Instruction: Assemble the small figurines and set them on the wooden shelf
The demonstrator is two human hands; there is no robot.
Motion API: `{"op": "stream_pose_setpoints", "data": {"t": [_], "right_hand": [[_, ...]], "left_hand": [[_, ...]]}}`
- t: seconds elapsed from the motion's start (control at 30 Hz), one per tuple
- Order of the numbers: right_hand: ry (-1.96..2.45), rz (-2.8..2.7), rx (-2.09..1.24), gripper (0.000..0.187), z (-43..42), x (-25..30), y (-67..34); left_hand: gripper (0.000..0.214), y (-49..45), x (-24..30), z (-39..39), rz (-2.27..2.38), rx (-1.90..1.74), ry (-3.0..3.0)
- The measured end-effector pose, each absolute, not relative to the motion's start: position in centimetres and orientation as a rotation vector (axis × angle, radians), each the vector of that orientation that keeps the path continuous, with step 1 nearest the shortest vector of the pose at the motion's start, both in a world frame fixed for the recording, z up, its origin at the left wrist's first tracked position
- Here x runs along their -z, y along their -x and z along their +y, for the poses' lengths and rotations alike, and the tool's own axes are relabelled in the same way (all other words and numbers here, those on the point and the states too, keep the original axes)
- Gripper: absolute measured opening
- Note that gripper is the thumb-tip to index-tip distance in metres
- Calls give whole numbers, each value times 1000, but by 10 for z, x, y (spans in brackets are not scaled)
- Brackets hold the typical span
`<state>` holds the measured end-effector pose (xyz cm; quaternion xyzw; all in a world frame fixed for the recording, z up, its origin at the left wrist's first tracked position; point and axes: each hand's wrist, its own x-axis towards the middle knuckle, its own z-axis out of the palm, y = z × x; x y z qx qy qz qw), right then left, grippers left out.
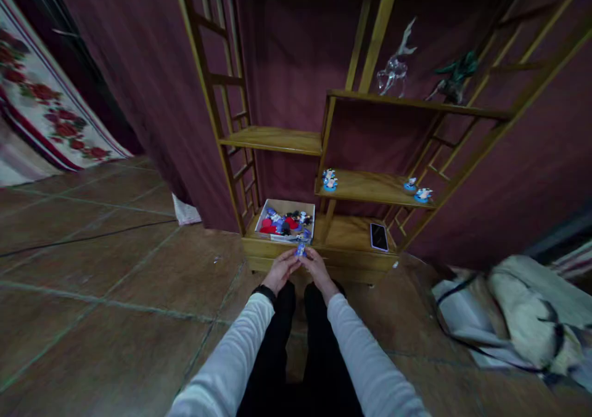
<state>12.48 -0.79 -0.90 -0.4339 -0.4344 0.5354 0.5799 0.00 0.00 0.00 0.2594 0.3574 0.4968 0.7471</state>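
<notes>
Head view: fingers (290, 259) hold a purple-blue figurine (300, 250) near wood-grained shelving (277, 138).

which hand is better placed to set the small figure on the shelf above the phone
Probably the right hand: the left hand also holds the small figure, but that shelf lies rightward, nearer the right.

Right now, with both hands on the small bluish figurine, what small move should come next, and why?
Probably raise the small bluish figurine toward the brown wooden shelf: the left hand and right hand hold it, and white figurines on blue bases stand there.
</notes>
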Motion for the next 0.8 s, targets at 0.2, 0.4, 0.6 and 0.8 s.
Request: {"op": "stream_pose_setpoints", "data": {"t": [0.2, 0.4, 0.6, 0.8], "right_hand": [[1100, -856, -1289, 34, -9, 9, -125], [1057, -809, -1284, 29, -15, -1, -125], [1067, -830, -1248, 30, -16, -1, -126], [1112, -929, -1179, 26, -15, 4, -126]], "left_hand": [[13, 1, -3, 1, 835, -1054, -527], [5, 3, -9, 2, 857, -1042, -486], [4, 3, -11, 3, 867, -1026, -468], [4, 2, -10, 3, 899, -1034, -460]]}}
